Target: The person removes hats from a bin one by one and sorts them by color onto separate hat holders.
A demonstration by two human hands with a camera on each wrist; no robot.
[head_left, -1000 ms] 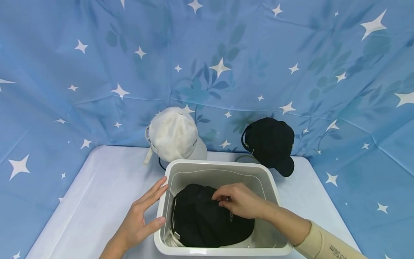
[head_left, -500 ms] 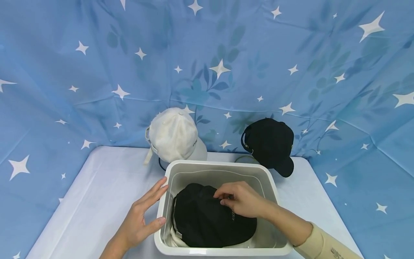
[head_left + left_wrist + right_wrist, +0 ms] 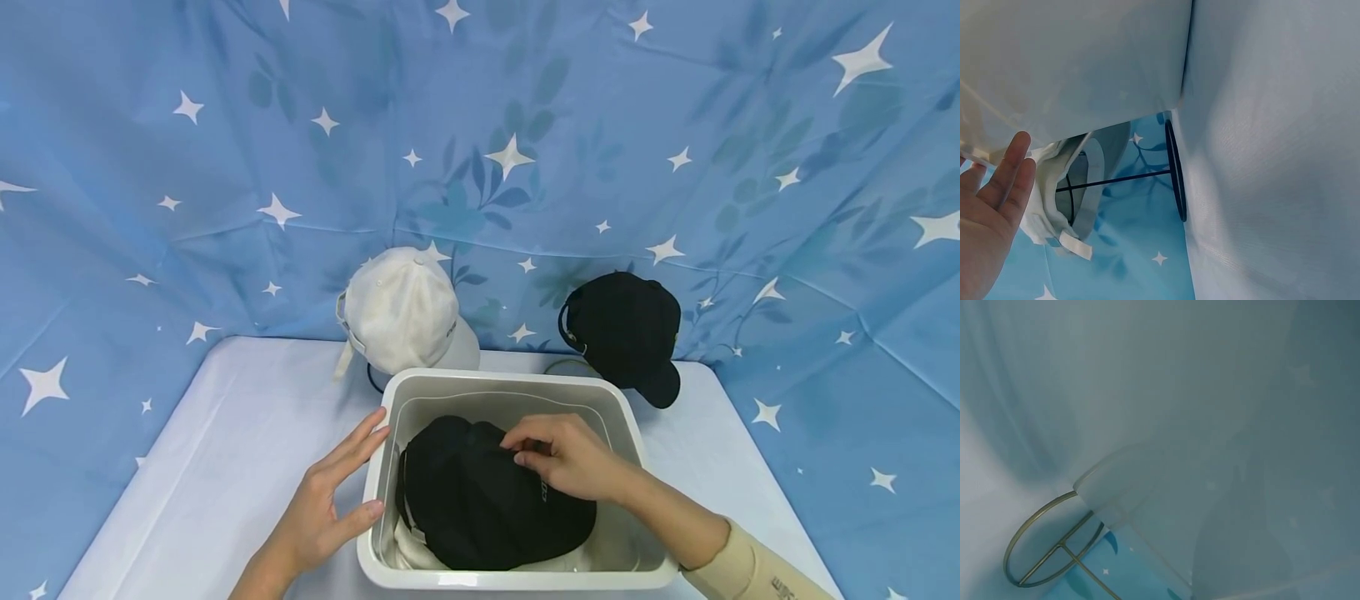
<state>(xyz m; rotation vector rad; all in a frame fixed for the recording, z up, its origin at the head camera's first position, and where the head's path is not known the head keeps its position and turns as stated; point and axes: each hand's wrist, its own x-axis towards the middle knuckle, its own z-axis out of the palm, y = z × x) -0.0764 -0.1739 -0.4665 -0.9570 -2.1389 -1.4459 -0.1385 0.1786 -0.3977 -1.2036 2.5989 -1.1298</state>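
While the cloth of a black baseball cap (image 3: 487, 508) is, by all appearances, pinched between the curled fingers and thumb of the right hand (image 3: 573, 457), just beside the pale lettering on its front, no fingertip is caught in the right wrist view, so how deep the grip goes cannot be told. Over at the left hand (image 3: 322, 500), nothing is grasped: its fingers are spread, nearly straight, and the side of the light plastic bin (image 3: 517, 580) appears to be touched by their tips. Inside that bin the cap is lodged, crown up, with white cloth (image 3: 412, 552) partly covered beneath it. Judged from here, the step in hand is the taking up of this cap; for the next move, a firm hold and a clean lift past the walls would be called for, with the bin steadied. Further out, a white baseball cap (image 3: 401, 312) is borne by a black wire stand (image 3: 1116, 179), and to the right another black cap (image 3: 626, 333) is seen, a gold wire stand (image 3: 1060, 544) glimpsed below. Everything is backed by a star-printed blue curtain (image 3: 225, 167).
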